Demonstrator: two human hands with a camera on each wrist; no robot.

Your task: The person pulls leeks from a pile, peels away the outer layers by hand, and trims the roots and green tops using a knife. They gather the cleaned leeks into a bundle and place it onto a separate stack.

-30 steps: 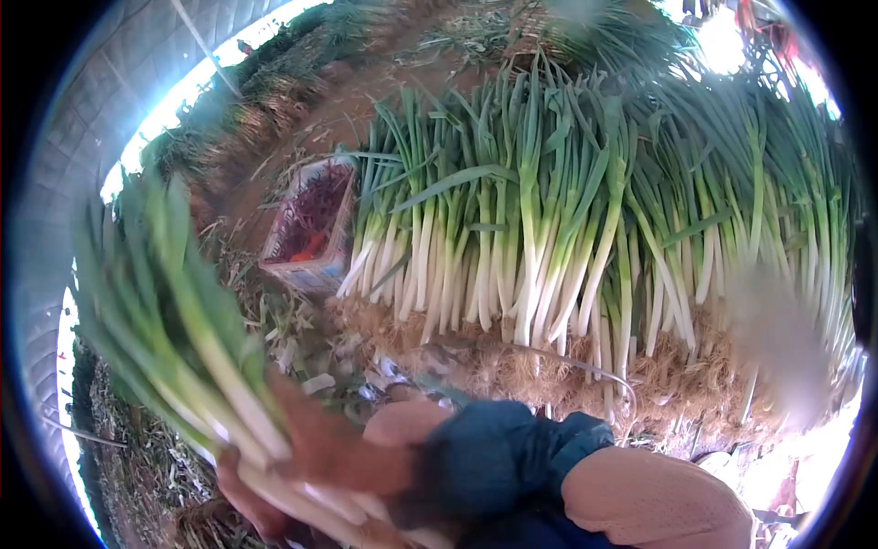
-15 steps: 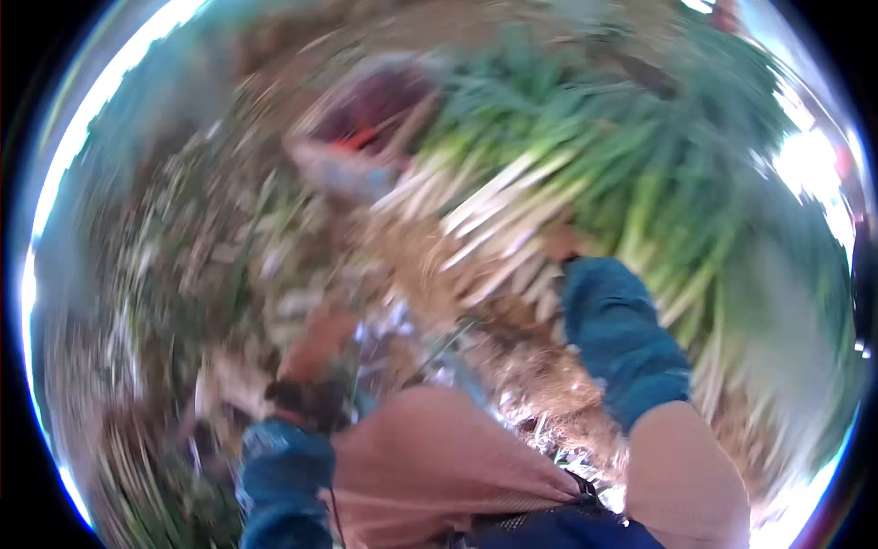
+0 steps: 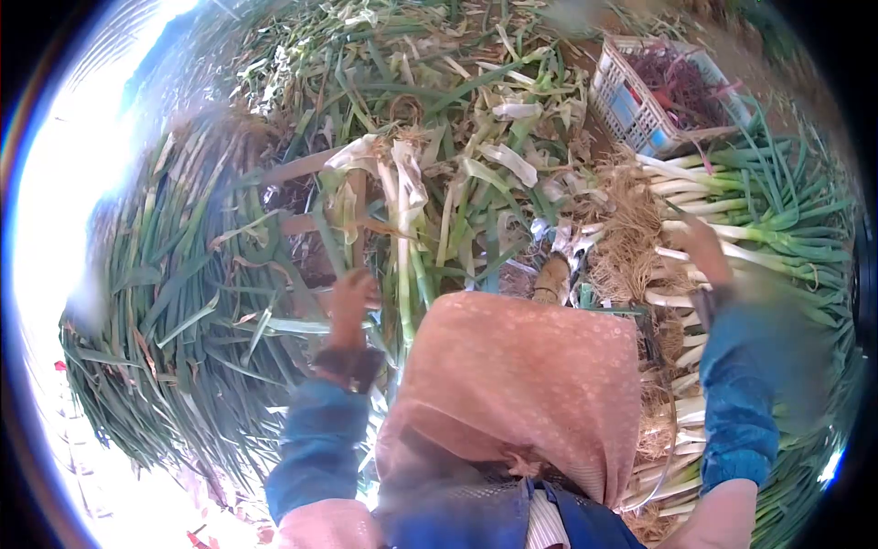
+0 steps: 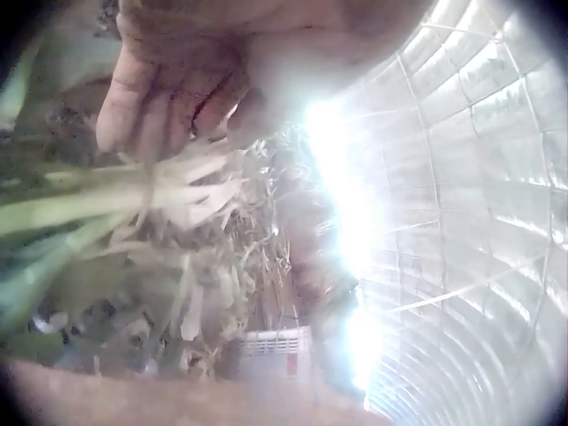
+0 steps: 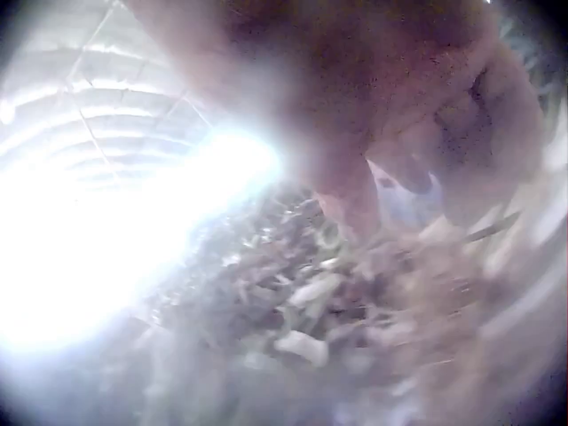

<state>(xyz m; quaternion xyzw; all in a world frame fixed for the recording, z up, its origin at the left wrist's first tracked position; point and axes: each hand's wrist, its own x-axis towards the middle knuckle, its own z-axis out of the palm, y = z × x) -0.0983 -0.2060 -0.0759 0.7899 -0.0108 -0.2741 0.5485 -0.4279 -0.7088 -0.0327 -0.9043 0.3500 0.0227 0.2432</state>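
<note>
Over the pile of green onions at left, my left hand (image 3: 349,306) is raised with nothing in its fingers. Its fingers (image 4: 169,102) hang loosely bent in the left wrist view. Beside it lie a few untrimmed green onions (image 3: 402,247) with pale, peeling outer layers. My right hand (image 3: 702,249) is at the row of cleaned green onions (image 3: 777,220), just over their white stalks near the roots. In the right wrist view, a gap shows between the thumb (image 5: 351,209) and the bent fingers, with no stalk between them.
A large heap of green onions (image 3: 192,302) lies at left. Peeled leaves and scraps (image 3: 476,101) cover the ground ahead. A plastic crate (image 3: 631,96) with reddish ties stands at upper right. Matted roots (image 3: 626,238) edge the cleaned row. A covered knee (image 3: 521,366) rises between my arms.
A bunch of green onions was held in both hands at left; now they are out of my hands. My hands have separated, and the head view has swung left.
</note>
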